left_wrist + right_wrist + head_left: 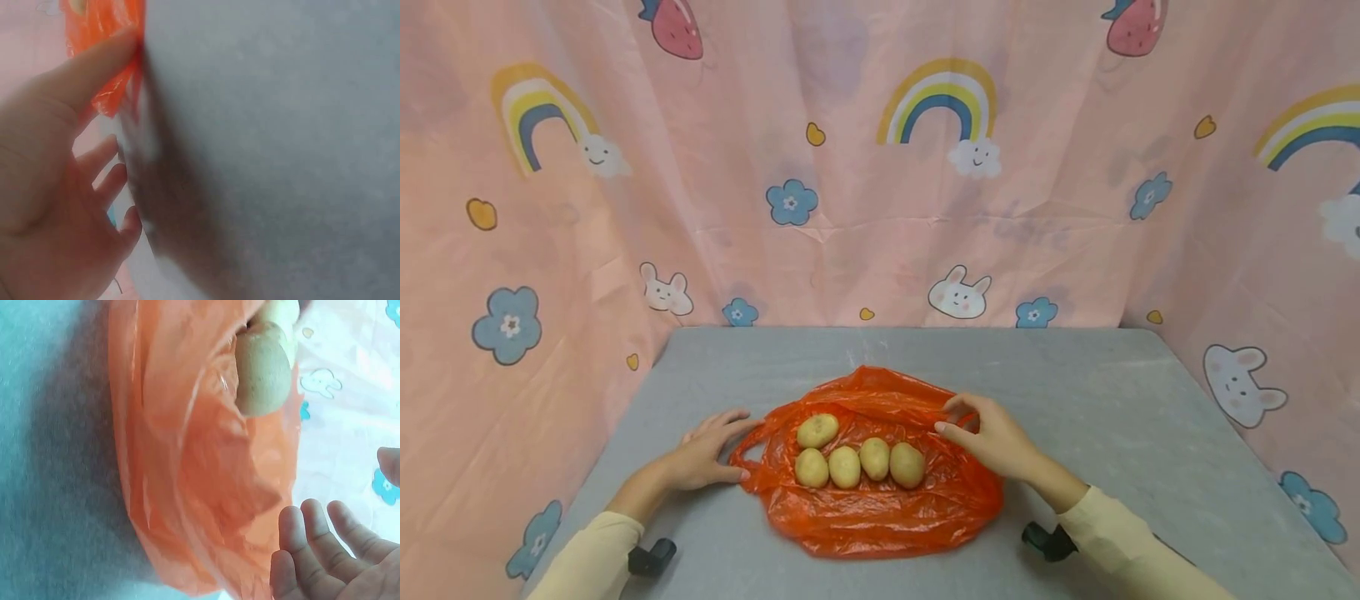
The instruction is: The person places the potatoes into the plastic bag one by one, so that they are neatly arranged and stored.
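Observation:
Several potatoes lie on a spread orange plastic bag, most in a row, with one behind the row at its left end. My left hand is at the bag's left handle; in the left wrist view its thumb touches the orange plastic and the other fingers are loosely bent. My right hand hovers over the bag's right handle, thumb and fingers apart. In the right wrist view, the right fingers are relaxed beside the plastic, a potato further along.
The grey table extends around the bag on all sides. A pink printed curtain encloses its back and sides. Dark wrist mounts show at both sleeves.

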{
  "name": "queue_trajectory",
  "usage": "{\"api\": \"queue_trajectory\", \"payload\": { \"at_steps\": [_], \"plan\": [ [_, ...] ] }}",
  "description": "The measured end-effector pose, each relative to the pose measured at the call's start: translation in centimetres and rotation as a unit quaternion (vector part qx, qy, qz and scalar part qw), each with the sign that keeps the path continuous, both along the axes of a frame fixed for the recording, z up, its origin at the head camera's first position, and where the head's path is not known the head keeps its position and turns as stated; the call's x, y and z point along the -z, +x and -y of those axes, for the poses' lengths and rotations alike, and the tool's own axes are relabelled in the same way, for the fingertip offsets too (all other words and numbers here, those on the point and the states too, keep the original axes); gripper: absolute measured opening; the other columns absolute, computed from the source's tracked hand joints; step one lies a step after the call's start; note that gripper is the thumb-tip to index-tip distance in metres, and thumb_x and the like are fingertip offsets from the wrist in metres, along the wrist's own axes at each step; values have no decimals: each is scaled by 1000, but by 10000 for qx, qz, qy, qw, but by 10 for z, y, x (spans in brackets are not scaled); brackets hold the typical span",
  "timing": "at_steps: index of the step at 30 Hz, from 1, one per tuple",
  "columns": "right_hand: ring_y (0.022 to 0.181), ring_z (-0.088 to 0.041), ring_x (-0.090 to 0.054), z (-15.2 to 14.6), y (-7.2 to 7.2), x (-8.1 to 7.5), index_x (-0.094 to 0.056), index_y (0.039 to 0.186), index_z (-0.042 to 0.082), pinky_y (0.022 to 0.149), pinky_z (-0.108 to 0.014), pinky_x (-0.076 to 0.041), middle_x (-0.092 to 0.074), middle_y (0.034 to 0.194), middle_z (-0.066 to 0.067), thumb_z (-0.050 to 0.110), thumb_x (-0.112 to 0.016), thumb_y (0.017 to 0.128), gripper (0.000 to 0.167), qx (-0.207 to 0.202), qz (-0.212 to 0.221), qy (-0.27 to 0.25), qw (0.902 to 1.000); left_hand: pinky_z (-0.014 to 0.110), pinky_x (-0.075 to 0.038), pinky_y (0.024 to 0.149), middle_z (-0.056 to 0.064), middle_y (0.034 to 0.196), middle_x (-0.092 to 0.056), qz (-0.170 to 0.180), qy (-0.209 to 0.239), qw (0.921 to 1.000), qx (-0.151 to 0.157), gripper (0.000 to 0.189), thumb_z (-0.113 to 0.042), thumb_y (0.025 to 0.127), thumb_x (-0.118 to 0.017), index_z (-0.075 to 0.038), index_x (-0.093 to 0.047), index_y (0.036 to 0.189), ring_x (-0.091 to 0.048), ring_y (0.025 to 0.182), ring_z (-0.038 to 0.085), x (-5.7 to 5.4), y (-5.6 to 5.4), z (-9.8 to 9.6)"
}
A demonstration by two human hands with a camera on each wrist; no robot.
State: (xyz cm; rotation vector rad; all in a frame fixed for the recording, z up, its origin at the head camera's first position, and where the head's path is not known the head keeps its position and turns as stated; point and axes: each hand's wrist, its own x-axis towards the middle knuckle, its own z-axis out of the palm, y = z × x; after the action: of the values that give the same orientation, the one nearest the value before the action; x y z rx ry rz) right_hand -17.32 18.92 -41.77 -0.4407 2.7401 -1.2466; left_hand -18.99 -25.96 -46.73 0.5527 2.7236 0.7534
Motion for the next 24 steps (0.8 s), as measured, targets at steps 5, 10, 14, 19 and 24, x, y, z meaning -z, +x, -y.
{"api": "queue_trajectory", "payload": {
  "at_steps": [5, 10, 14, 19, 24],
  "plan": [
    [81, -17, -59, -10, -3, -3, -65, 115, 2, 69, -26, -51, -68, 102, -10, 27, -69, 96, 32, 140, -75, -54, 9999, 76, -25, 107, 18, 156, -43, -171, 148, 9996, -143, 73, -42, 86, -78, -21, -49, 150, -35, 143, 47, 2, 2, 0],
    [85, -21, -64, -19, -7, -3, -64, 118, -2, 70, -25, -53, -67, 105, -13, 24, -68, 97, 33, 193, -181, -145, 9995, 77, -26, 108, 18, 157, -42, -127, 410, 9989, -203, 70, -40, 89, -75, -19, -47, 150, -34, 144, 50, -2, 4, 2],
    [86, -24, -66, -25, -9, -1, -64, 119, -3, 70, -25, -55, -68, 107, -15, 22, -67, 98, 33, 172, -235, -258, 9992, 76, -28, 108, 20, 157, -41, -49, 533, 9983, -215, 68, -39, 92, -72, -18, -46, 151, -34, 144, 51, -6, 6, 3],
    [87, -25, -67, -31, -9, -1, -63, 121, -2, 70, -25, -55, -68, 112, -18, 24, -66, 99, 34, 256, -263, -299, 9989, 74, -30, 110, 22, 156, -42, -11, 664, 9975, -257, 67, -39, 93, -70, -14, -46, 151, -35, 144, 51, -5, 6, 5],
    [88, -27, -69, -36, -10, -1, -63, 121, -2, 70, -28, -57, -68, 112, -19, 23, -66, 99, 34, 415, -287, -331, 9982, 72, -29, 111, 23, 155, -43, 11, 686, 9969, -389, 65, -38, 95, -68, -14, -45, 151, -36, 144, 50, -3, 6, 5]
  ]
}}
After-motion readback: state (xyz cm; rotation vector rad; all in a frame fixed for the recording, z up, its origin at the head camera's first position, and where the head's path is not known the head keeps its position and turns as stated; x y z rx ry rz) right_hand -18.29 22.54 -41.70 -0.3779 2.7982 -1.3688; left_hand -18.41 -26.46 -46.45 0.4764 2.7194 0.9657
